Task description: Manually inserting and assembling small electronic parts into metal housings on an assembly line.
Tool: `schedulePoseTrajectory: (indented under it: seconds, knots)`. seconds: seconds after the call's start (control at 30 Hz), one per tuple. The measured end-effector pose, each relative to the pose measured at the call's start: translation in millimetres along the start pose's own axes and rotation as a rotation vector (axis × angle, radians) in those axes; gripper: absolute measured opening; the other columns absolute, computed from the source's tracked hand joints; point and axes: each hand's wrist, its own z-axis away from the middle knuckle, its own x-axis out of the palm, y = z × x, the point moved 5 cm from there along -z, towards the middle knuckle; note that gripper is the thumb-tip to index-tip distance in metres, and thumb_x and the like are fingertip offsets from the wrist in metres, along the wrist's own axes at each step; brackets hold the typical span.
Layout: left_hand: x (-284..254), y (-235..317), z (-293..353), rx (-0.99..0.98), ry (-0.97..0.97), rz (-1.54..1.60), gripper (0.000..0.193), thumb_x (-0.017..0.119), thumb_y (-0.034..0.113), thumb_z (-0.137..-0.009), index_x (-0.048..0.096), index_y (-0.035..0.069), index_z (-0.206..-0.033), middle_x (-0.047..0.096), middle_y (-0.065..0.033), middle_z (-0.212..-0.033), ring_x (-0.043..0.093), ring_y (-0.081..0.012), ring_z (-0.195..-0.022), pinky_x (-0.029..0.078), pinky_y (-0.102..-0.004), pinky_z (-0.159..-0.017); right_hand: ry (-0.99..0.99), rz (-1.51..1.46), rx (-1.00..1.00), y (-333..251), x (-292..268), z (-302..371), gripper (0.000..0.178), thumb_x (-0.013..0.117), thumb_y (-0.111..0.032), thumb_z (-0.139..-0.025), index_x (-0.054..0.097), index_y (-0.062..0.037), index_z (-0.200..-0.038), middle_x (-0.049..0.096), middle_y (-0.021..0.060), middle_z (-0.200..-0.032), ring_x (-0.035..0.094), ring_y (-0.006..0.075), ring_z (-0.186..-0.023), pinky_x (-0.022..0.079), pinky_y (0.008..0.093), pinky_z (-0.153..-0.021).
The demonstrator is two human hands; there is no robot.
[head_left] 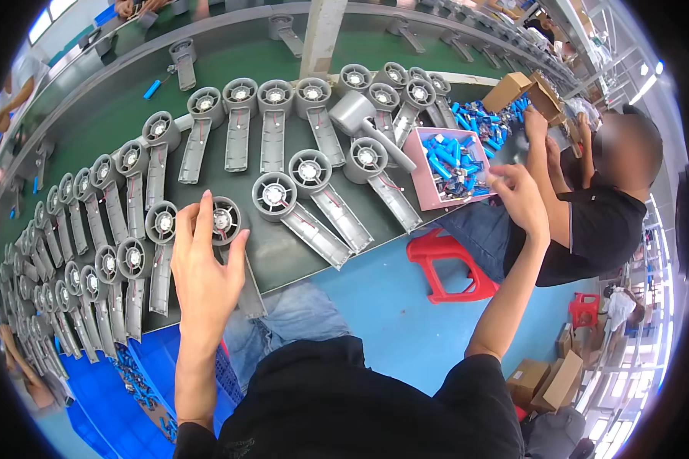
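Note:
My left hand [208, 268] is at the table's near edge, its fingers stretched out and its thumb apart. They lie against the two sides of a round grey fan housing [226, 219], whose open handle half slants below the thumb. Over the right rim of a pink box [434, 200] is my right hand [522, 200], its fingers bent and drawn together. Whatever might be between those fingertips is too small to make out. Blue cylindrical battery cells [450, 157] with wired parts fill the box.
Several grey fan housings [274, 195] stand in rows on the dark green table [256, 264]. A grey housing shell [354, 115] lies across others. Loose blue cells [478, 118] and cardboard boxes [507, 92] are beyond the pink box. A co-worker [601, 203] sits at right near a red stool [452, 268].

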Motion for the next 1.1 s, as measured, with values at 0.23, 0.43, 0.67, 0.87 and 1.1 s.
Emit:
schedulePoseTrajectory:
  seconds: [0.23,0.43,0.67,0.87,1.1]
  knots:
    - [8.8,-7.9,5.0,0.067,0.024,-0.086,0.058,0.073,0.011,-0.083,0.052,0.003,-0.136,0.055,-0.0180,-0.125,0.059,-0.0361,-0.108,0.049,-0.0410,-0.090,-0.070,-0.280,-0.165,-1.8,2.7,-2.8,0.024,0.063,-0.022,-0.094,0.068,0.0020,-0.098,0.064,0.0036,-0.080,0.062,0.0128,-0.074,0.051,0.0289,-0.065]
    - [7.6,-7.6,0.5,0.023,-0.028,-0.033,0.058,0.073,0.013,-0.084,0.052,0.004,-0.137,0.054,-0.0184,-0.127,0.058,-0.0360,-0.111,0.048,-0.0406,-0.093,0.034,-0.607,-0.186,-9.2,-15.2,-23.6,0.025,0.055,-0.026,-0.102,0.064,-0.0042,-0.108,0.053,-0.0083,-0.083,0.045,0.0011,-0.073,0.033,0.0167,-0.066]
    - [-14.0,6.8,-3.0,0.217,0.137,0.009,0.044,0.071,0.011,-0.084,0.061,0.002,-0.127,0.060,-0.0170,-0.123,0.060,-0.0317,-0.111,0.047,-0.0388,-0.094,0.006,-1.014,-0.185,-90.4,-10.2,-3.6,0.019,0.057,-0.017,-0.100,0.065,-0.0036,-0.111,0.056,-0.0059,-0.086,0.047,0.0005,-0.070,0.037,0.0154,-0.062]
    - [-28.9,56.8,-13.4,0.597,0.154,0.340,0.044,0.079,0.006,-0.073,0.069,0.005,-0.115,0.064,-0.0127,-0.118,0.063,-0.0301,-0.102,0.051,-0.0373,-0.085,-0.361,-1.160,-0.242,-194.8,38.1,45.7,0.015,0.059,-0.013,-0.098,0.064,-0.0053,-0.109,0.063,-0.0044,-0.094,0.051,-0.0012,-0.070,0.040,0.0151,-0.059]
    - [-43.9,21.2,5.7,0.549,0.232,0.410,0.043,0.078,0.000,-0.072,0.067,0.000,-0.114,0.066,-0.0143,-0.107,0.066,-0.0291,-0.092,0.053,-0.0371,-0.078,-0.803,-1.339,-0.399,-281.2,110.6,93.6,0.027,0.044,-0.022,-0.106,0.062,-0.0019,-0.108,0.059,0.0006,-0.082,0.053,0.0054,-0.071,0.042,0.0202,-0.064]
